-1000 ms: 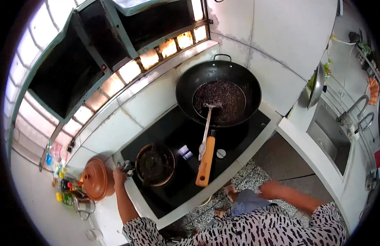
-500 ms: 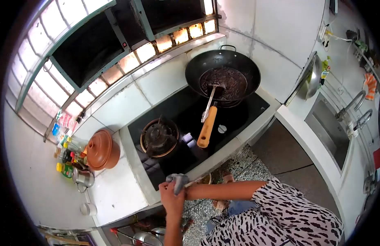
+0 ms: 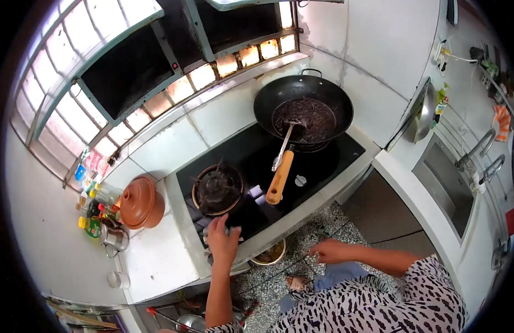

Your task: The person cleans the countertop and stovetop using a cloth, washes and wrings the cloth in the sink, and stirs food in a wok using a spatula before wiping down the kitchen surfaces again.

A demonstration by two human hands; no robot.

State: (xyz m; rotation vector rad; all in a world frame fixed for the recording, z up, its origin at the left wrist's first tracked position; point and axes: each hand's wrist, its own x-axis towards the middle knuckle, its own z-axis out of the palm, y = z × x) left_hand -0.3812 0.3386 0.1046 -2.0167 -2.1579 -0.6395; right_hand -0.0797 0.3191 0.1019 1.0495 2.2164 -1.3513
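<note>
My left hand (image 3: 222, 244) is at the front left corner of the black glass stove top (image 3: 243, 213), just in front of the left burner (image 3: 217, 188). Its fingers press on a grey cloth, mostly hidden under the palm. My right hand (image 3: 332, 251) hangs over the floor in front of the stove, with nothing visible in it and its fingers loosely bent and apart. On the right burner stands a black wok (image 3: 340, 105) holding dark reddish-brown food. A spatula (image 3: 283, 145) leans in it, its shaft lying beside the wok's wooden handle (image 3: 280, 175).
A brown lidded clay pot (image 3: 140, 202) stands on the left counter, with several bottles (image 3: 93, 227) and a metal cup (image 3: 114, 237) beside it. Below the stove front sits a bowl with food scraps (image 3: 271, 254). The sink (image 3: 445, 183) is at the right, the window (image 3: 129, 66) behind.
My two hands, together at the stove's front edge before, have parted. The left moved up onto the stove corner with the cloth; the right drew back to the right.
</note>
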